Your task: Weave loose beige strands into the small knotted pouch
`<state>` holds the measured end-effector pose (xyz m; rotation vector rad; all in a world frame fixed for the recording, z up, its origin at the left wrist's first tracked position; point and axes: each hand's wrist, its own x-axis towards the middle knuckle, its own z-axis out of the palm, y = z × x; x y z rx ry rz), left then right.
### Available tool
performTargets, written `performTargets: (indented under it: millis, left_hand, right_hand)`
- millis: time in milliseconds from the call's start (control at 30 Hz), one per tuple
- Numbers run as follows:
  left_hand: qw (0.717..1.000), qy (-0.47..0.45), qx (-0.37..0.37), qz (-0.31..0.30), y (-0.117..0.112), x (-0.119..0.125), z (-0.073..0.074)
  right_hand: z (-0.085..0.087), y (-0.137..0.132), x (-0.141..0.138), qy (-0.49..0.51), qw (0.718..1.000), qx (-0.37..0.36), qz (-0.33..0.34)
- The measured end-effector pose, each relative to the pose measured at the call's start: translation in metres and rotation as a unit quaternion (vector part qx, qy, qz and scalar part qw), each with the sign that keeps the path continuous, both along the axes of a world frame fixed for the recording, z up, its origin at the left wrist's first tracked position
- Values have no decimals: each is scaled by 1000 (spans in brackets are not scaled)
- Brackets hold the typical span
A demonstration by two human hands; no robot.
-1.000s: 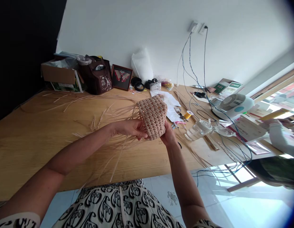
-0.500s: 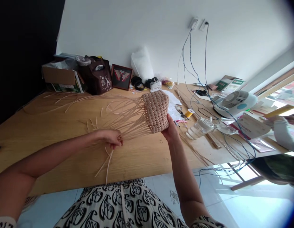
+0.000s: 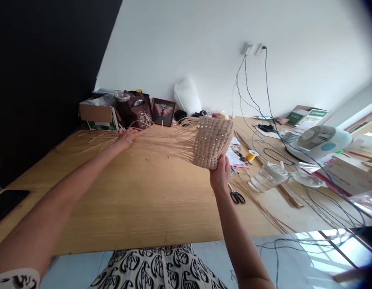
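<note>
In my right hand (image 3: pixel 221 173) is a small tan woven basket (image 3: pixel 214 142), tilted on its side above the table. My thumb and fingers are closed on its lower edge. Long unwoven strands (image 3: pixel 176 144) fan out from the basket toward the left. My left hand (image 3: pixel 128 138) is stretched out at the far left end of these strands, fingers extended and touching or just over them. Some of its fingertips are hard to make out among the strands.
A brown bag (image 3: pixel 134 110), a cardboard box (image 3: pixel 97 114) and a framed picture (image 3: pixel 162 111) stand along the wall. Scissors (image 3: pixel 237 196), a clear bottle (image 3: pixel 267 176), a yellow spool (image 3: pixel 251 155), a fan (image 3: pixel 321 144) and cables lie rightward. A dark tablet (image 3: pixel 8 204) sits left.
My left hand has moved away from me along the strands, its fingers now extended. The loose short pieces near it no longer lie mid-table. The view has shifted; the basket remains in my right hand.
</note>
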<state>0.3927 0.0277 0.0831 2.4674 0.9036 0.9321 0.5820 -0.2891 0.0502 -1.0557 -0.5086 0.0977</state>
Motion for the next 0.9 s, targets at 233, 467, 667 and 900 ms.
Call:
performTargets:
  millis: [233, 467, 667, 900]
  left_hand:
    - [970, 227, -30, -83, 5, -43, -67]
    - [982, 19, 40, 183, 3, -63, -26]
    - [983, -93, -156, -25, -110, -54, -25]
    - [872, 59, -445, -196, -175, -44, -67]
  right_hand:
    - [-90, -35, -28, -120, 967, -202, 98]
    - [-112, -56, -35, -185, 943, -243, 135]
    - [-109, -60, -41, -201, 936, -250, 142]
    - [-113, -68, -44, -178, 937, -259, 151]
